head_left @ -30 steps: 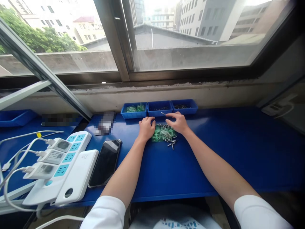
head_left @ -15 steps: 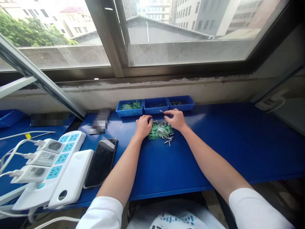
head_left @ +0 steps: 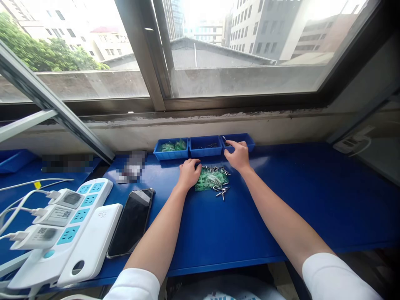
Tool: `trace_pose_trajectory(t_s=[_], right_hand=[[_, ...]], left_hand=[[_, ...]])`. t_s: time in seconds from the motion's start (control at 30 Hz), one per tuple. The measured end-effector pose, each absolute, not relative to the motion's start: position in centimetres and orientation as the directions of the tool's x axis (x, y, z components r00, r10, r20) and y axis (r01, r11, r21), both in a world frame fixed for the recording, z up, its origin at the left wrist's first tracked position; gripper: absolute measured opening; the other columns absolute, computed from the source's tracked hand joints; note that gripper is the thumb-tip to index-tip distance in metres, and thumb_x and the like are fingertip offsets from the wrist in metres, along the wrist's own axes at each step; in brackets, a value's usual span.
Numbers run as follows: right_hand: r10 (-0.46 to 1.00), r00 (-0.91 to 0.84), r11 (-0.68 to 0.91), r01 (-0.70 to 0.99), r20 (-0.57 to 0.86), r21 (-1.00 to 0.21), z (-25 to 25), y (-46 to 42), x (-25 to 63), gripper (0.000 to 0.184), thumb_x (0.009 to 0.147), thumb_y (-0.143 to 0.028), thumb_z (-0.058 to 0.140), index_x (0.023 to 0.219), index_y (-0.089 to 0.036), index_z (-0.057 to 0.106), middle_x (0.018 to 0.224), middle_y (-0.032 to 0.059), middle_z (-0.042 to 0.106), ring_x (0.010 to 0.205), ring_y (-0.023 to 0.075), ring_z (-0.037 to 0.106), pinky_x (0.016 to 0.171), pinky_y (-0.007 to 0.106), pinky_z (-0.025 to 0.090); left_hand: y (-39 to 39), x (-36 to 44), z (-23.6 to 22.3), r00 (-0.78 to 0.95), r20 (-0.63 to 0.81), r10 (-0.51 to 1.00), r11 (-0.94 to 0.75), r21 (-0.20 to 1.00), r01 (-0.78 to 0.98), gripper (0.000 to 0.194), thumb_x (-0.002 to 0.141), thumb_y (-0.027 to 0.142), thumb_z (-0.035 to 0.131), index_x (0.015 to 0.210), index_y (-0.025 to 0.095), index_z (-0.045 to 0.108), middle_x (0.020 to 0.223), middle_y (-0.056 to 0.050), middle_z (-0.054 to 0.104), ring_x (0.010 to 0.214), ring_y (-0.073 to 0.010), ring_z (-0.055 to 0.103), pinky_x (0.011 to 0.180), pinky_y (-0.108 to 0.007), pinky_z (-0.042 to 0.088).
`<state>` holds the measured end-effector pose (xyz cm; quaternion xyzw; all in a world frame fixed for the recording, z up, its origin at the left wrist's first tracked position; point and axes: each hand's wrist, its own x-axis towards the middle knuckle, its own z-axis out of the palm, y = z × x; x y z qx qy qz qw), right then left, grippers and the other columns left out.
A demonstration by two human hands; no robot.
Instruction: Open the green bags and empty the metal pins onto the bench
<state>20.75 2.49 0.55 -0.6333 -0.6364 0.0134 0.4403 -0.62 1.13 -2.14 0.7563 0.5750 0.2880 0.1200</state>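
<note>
My right hand (head_left: 238, 156) is over the front edge of the right blue bin (head_left: 246, 136), pinching a slim silver rivet-like pin (head_left: 224, 138) between thumb and forefinger. My left hand (head_left: 189, 171) rests on the table at the left edge of a green-tinted clear plastic bag (head_left: 203, 182), its thumb and forefinger slightly apart and nothing visible between them. Several loose silver pins (head_left: 222, 193) lie on the bag and spill off its right and near sides. Small dark and silver pieces lie in the right bin, partly behind my right hand.
The middle blue bin (head_left: 204, 154) holds small dark pieces, the left bin (head_left: 171, 155) green-tinted packets. Left on the blue table (head_left: 225, 241) are a black phone (head_left: 133, 223), a white power bank (head_left: 93, 241) and a power strip (head_left: 75, 221) with plugged-in chargers. A window stands behind.
My right hand has moved up and forward with the pin, from just in front of the bins to over the right one. My left hand stays by the bag; the camera view has tilted up slightly.
</note>
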Motion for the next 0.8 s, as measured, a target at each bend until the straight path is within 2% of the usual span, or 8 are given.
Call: trace_pose_trajectory(t_s=[0.1, 0.17, 0.23, 0.3, 0.37, 0.43, 0.63, 0.8], right_hand=[[0.836, 0.195, 0.129, 0.839, 0.514, -0.528, 0.3, 2.7, 21.4, 0.051, 0.067, -0.027, 0.062, 0.118, -0.022, 0.06, 0.12, 0.0108, 0.059, 0.106, 0.0328, 0.043, 0.088, 0.053, 0.037], [0.819, 0.174, 0.156, 0.849, 0.546, -0.504, 0.0, 2.4, 21.3, 0.049, 0.07, -0.027, 0.06, 0.119, -0.022, 0.06, 0.131, 0.0111, 0.051, 0.11, 0.0337, 0.04, 0.089, 0.053, 0.035], [0.801, 0.098, 0.258, 0.833, 0.59, -0.489, -0.2, 1.8, 20.9, 0.037, 0.076, -0.026, 0.055, 0.112, -0.02, 0.064, 0.124, 0.011, 0.055, 0.109, 0.0301, 0.043, 0.092, 0.048, 0.036], [0.818, -0.056, 0.39, 0.786, 0.573, -0.479, -0.5, 1.4, 20.2, 0.028, 0.079, -0.026, 0.053, 0.1, -0.018, 0.068, 0.107, 0.0093, 0.064, 0.1, 0.0251, 0.05, 0.091, 0.041, 0.04], [0.848, -0.201, 0.457, 0.745, 0.49, -0.486, -0.8, 1.0, 19.6, 0.024, 0.078, -0.031, 0.056, 0.093, -0.018, 0.069, 0.094, 0.0079, 0.067, 0.092, 0.0227, 0.054, 0.086, 0.037, 0.043], [0.879, -0.272, 0.45, 0.744, 0.391, -0.494, -1.2, 0.9, 19.2, 0.026, 0.076, -0.036, 0.059, 0.092, -0.018, 0.07, 0.091, 0.0086, 0.066, 0.09, 0.0227, 0.054, 0.081, 0.035, 0.045], [0.914, -0.295, 0.401, 0.753, 0.277, -0.522, -1.7, 1.0, 18.3, 0.018, 0.076, -0.031, 0.059, 0.079, -0.019, 0.072, 0.081, 0.0067, 0.066, 0.079, 0.0189, 0.058, 0.075, 0.031, 0.045], [0.942, -0.236, 0.335, 0.687, 0.238, -0.645, -1.7, 1.1, 18.3, 0.012, 0.073, -0.026, 0.062, 0.075, -0.02, 0.071, 0.078, 0.0033, 0.07, 0.073, 0.0164, 0.062, 0.066, 0.026, 0.046]], left_hand=[[1.2, -0.6, -2.2, 0.168, 0.293, 0.941, -0.303, 0.511, 0.804, 0.024, 0.085, 0.03, 0.045, 0.101, 0.022, 0.061, 0.109, -0.006, 0.064, 0.105, -0.0241, 0.054, 0.089, -0.039, 0.037], [1.2, -0.6, -2.2, 0.17, 0.289, 0.942, -0.301, 0.505, 0.809, 0.024, 0.085, 0.031, 0.045, 0.101, 0.022, 0.062, 0.108, -0.006, 0.064, 0.105, -0.0242, 0.054, 0.089, -0.039, 0.037], [1.0, -0.6, -2.1, 0.19, 0.291, 0.938, -0.317, 0.494, 0.81, 0.026, 0.085, 0.034, 0.046, 0.103, 0.022, 0.062, 0.108, -0.006, 0.064, 0.105, -0.0246, 0.053, 0.088, -0.039, 0.037], [0.7, -0.6, -1.9, 0.23, 0.293, 0.928, -0.349, 0.473, 0.809, 0.031, 0.084, 0.039, 0.048, 0.106, 0.022, 0.061, 0.109, -0.006, 0.063, 0.106, -0.0253, 0.052, 0.089, -0.04, 0.037], [0.4, -0.5, -1.7, 0.281, 0.289, 0.915, -0.388, 0.44, 0.81, 0.036, 0.082, 0.044, 0.048, 0.109, 0.023, 0.061, 0.111, -0.007, 0.062, 0.107, -0.0262, 0.05, 0.09, -0.041, 0.035], [0.1, -0.4, -1.5, 0.334, 0.279, 0.9, -0.426, 0.405, 0.809, 0.036, 0.082, 0.045, 0.049, 0.108, 0.024, 0.062, 0.111, -0.007, 0.061, 0.107, -0.0266, 0.049, 0.09, -0.042, 0.035], [0.0, -0.4, -1.4, 0.408, 0.291, 0.865, -0.496, 0.384, 0.779, 0.03, 0.083, 0.042, 0.047, 0.099, 0.027, 0.067, 0.106, -0.005, 0.062, 0.103, -0.0252, 0.05, 0.086, -0.041, 0.035], [0.1, -0.2, -1.4, 0.419, 0.284, 0.862, -0.504, 0.402, 0.764, 0.027, 0.085, 0.037, 0.046, 0.094, 0.025, 0.068, 0.104, -0.004, 0.064, 0.099, -0.0231, 0.052, 0.084, -0.04, 0.035]])
